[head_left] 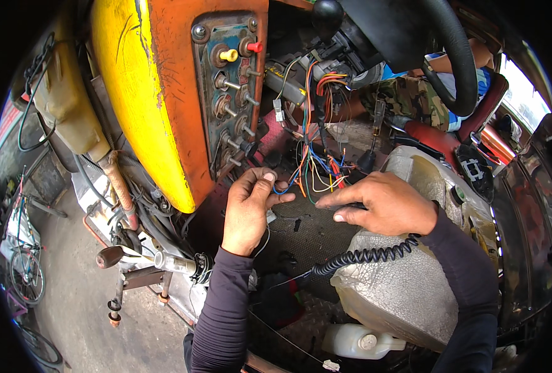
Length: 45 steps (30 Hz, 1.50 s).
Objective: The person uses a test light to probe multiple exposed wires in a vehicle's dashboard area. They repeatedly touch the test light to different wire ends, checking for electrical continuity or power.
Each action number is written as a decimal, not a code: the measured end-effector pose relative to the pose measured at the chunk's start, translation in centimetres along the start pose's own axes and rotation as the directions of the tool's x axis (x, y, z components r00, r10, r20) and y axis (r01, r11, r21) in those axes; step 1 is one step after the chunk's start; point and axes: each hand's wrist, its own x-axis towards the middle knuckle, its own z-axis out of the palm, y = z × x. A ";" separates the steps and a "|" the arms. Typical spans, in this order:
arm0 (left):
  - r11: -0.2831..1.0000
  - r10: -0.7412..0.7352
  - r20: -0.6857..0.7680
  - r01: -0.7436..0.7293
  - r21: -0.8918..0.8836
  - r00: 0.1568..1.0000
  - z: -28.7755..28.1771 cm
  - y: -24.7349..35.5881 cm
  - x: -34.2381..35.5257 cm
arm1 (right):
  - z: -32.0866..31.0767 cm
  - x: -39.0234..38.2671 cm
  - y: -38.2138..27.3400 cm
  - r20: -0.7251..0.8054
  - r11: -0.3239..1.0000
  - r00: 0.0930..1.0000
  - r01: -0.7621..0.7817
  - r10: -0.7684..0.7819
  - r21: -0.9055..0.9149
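Note:
My left hand (248, 211) is closed in a pinch around a thin blue wire (280, 192) below the toggle-switch panel (232, 93). My right hand (385, 202) reaches from the right, index finger beside the hanging bundle of coloured wires (316, 158); a dark item shows between finger and thumb, too hidden to name. A black coiled cord (363, 255) runs beneath that wrist. A red item (336, 174) is among the wires.
A yellow and orange housing (139, 105) stands left, a steering wheel (456, 62) upper right. A grey padded cover (394, 292), white jug (363, 341) and handled metal tube (173, 261) are lower. Another person's camouflage-clad leg (425, 99) is behind the wiring. Bicycles (27, 273) stand far left.

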 end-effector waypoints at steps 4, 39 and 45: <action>1.000 -0.002 -0.007 0.002 -0.002 1.000 0.0 0.0 0.0 | -0.1 0.0 0.0 0.019 1.000 1.000 -0.010 0.010 0.009; 0.999 -0.031 -0.025 0.031 -0.016 0.999 0.1 0.0 0.1 | 0.4 -0.1 0.6 -0.048 0.997 0.998 0.048 -0.046 0.062; 1.000 -0.010 -0.004 0.010 -0.023 1.000 0.0 -0.1 0.0 | 0.4 -0.2 0.4 -0.073 0.997 0.996 0.050 -0.046 0.058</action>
